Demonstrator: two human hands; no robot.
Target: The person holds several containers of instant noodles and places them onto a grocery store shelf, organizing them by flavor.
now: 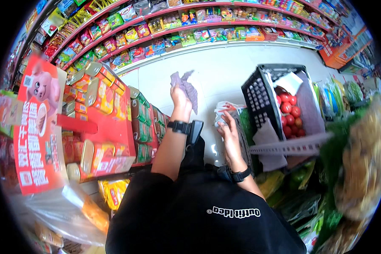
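Observation:
My left hand (181, 101) is closed around a crumpled purple-grey cloth (190, 89), held out over the white tiled floor (216, 63). The cloth's loose ends hang past the fingers. Lower and to the right, my right hand (231, 136) appears empty, with its fingers partly spread. Beyond its fingertips is a white plastic bag with red marks (223, 108); whether they touch I cannot tell. To the right of that hand stands a black plastic crate (257, 98) holding red tomatoes (290, 111) and a white sheet (289, 83).
Shelves of packaged snacks (130, 35) curve across the far side. On my left, a red display stand (114, 133) carries stacked tins (98, 95) beside a printed cardboard sign (39, 127). Leafy vegetables (336, 136) and bagged produce lie on my right.

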